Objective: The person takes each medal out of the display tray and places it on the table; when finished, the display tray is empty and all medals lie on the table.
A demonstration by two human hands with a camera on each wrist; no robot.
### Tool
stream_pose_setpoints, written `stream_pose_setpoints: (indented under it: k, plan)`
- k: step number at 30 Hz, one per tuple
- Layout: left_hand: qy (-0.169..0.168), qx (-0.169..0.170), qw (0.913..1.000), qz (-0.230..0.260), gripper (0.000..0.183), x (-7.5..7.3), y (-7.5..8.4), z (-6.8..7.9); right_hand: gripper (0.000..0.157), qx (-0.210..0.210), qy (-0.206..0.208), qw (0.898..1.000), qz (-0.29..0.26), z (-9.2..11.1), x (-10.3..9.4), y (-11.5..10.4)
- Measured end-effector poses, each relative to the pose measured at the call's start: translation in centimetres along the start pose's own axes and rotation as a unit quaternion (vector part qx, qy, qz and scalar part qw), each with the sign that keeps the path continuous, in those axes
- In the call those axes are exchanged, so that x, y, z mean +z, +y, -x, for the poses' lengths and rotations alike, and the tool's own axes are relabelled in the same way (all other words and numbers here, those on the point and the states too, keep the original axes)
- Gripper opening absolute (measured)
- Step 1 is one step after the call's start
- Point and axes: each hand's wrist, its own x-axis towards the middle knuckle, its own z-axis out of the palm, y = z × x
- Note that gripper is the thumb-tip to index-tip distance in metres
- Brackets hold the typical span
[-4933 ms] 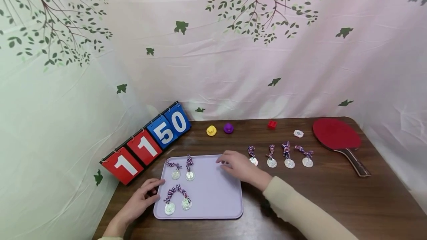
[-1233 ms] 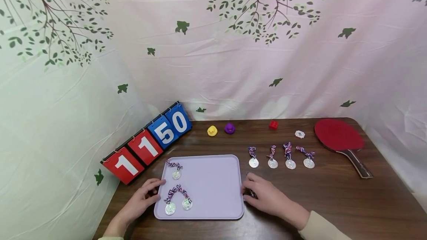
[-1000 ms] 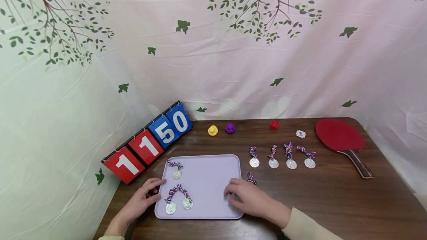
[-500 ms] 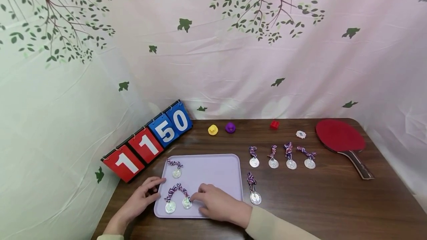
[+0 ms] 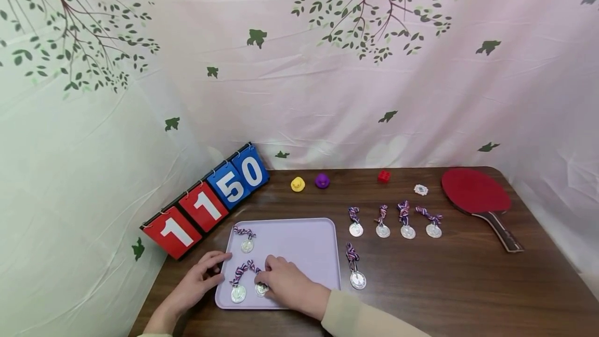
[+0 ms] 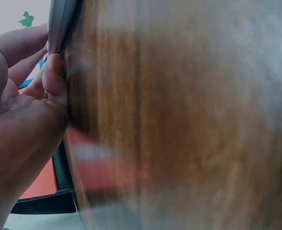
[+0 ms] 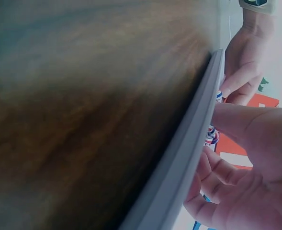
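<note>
On the lilac tray lie 3 silver medals with striped ribbons. My right hand is over the tray, its thumb and fingertips pinching the lower right medal, which they partly cover. Beside it is another medal, and an upper left medal sits near the tray's far corner. My left hand touches the tray's left rim with its fingertips and thumb. In the left wrist view, those fingers meet the tray edge. In the right wrist view, the tray's side hides part of the right fingertips.
Right of the tray lie a single medal and a row of several medals. Behind are a yellow duck, a purple duck, a red brick, a white tag, a paddle and a scoreboard.
One medal from the tray's upper part now lies on the table right of the tray. My right hand let it go and came back left to the lower right medal. The left hand stayed.
</note>
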Motion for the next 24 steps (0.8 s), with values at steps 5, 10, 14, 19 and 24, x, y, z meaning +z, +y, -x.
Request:
stream_pose_setpoints:
  k: [5,10,14,19,24]
  plan:
    - [0.004,0.010,0.9999,0.006,0.044,0.01,0.05,-0.01,0.032,0.017,0.001,1.000,-0.008,-0.17,0.34,0.06]
    - [-0.002,-0.002,1.0000,0.007,0.043,-0.01,-0.02,-0.09,0.036,0.024,-0.013,0.999,-0.029,-0.25,0.14,0.03]
    - [-0.002,-0.006,1.0000,0.006,0.043,-0.01,-0.21,-0.10,0.034,0.014,-0.006,0.998,-0.054,-0.40,0.10,0.02]
    - [-0.002,-0.003,1.0000,-0.002,0.043,0.00,-0.28,-0.10,0.030,0.017,0.003,0.995,-0.100,-0.48,0.31,0.15]
    - [-0.001,-0.002,1.0000,-0.006,0.042,0.07,-0.34,-0.13,0.032,0.045,-0.025,0.984,-0.168,-0.48,0.13,0.64]
